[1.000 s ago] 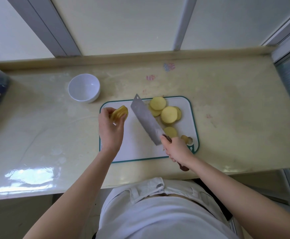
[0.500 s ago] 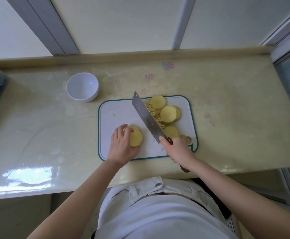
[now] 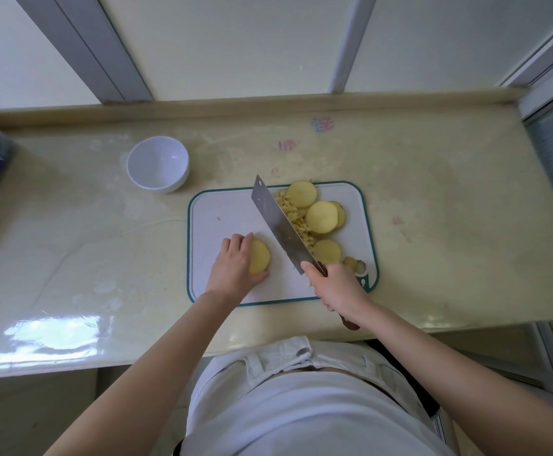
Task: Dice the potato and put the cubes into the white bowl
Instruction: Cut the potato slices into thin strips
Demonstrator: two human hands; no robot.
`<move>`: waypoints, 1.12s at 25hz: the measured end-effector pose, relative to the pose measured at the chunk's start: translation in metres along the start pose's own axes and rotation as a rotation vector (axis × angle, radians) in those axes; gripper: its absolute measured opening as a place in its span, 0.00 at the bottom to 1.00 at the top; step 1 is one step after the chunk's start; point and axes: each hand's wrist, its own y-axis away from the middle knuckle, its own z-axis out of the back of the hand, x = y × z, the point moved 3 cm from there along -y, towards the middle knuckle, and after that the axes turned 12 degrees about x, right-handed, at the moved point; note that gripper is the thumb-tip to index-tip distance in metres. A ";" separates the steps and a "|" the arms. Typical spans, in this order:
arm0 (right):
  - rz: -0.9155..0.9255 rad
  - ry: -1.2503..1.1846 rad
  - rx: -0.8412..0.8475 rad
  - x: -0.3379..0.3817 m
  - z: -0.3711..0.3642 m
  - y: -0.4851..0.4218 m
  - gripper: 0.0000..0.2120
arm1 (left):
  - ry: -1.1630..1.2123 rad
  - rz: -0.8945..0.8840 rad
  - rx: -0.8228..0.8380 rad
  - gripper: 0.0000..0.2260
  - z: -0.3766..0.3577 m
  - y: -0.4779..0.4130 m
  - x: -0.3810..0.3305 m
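Bowl (image 3: 157, 163), white, stands on the counter (image 3: 433, 225) left of the cutting board (image 3: 222, 212). Left hand (image 3: 232, 269) grips stacked potato slices (image 3: 259, 256) on the board. Cleaver (image 3: 278, 225) lies angled mid-board, handle gripped by the right hand (image 3: 337, 286). Cut pieces (image 3: 293, 213) and loose slices (image 3: 321, 216) lie right of the blade.

The left hand (image 3: 234, 269), palm down, curls round the potato slices (image 3: 261, 256). The right hand (image 3: 339, 287) grips the cleaver (image 3: 278, 223), both forearms reaching forward.

Soft daylight, evenly bright, weak shadows. Strong glare patch on countertop (image 3: 54, 334) near-left edge. Wide-angle bending at frame edges; window frames (image 3: 81, 47) splay outward. Focus acceptable, corners slightly soft.
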 end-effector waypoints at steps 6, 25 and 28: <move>0.001 0.026 0.026 -0.005 -0.004 0.002 0.21 | -0.019 -0.033 0.128 0.39 0.009 -0.005 0.004; -0.016 0.244 0.024 0.015 -0.019 0.008 0.25 | 0.190 0.072 0.010 0.38 -0.001 0.003 0.009; -0.018 0.229 0.033 0.014 -0.018 0.007 0.25 | 0.179 0.063 0.003 0.38 0.000 0.005 0.008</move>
